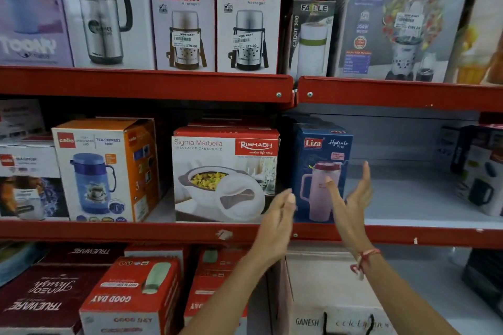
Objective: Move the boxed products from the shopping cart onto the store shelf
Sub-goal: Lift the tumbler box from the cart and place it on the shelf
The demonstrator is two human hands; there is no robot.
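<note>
A blue Liza Hydrate Pro box point(318, 155) stands upright on the middle red shelf point(163, 232), right of a white Rishabh casserole box point(226, 171). My left hand point(277, 226) is in front of the box's lower left edge, fingers apart, holding nothing. Just off the box's right side is my right hand point(353, 204), palm facing it and fingers spread; whether it touches the box I cannot tell. A red thread circles the right wrist. The shopping cart is out of view.
An orange Cello jug box point(106, 168) stands left of the casserole box. Grey shelf floor point(413, 198) stretches right of the Liza box up to dark boxes point(479, 171). Good Day flask boxes point(247, 27) fill the upper shelf. Truewear and Good Day boxes point(130, 296) lie below.
</note>
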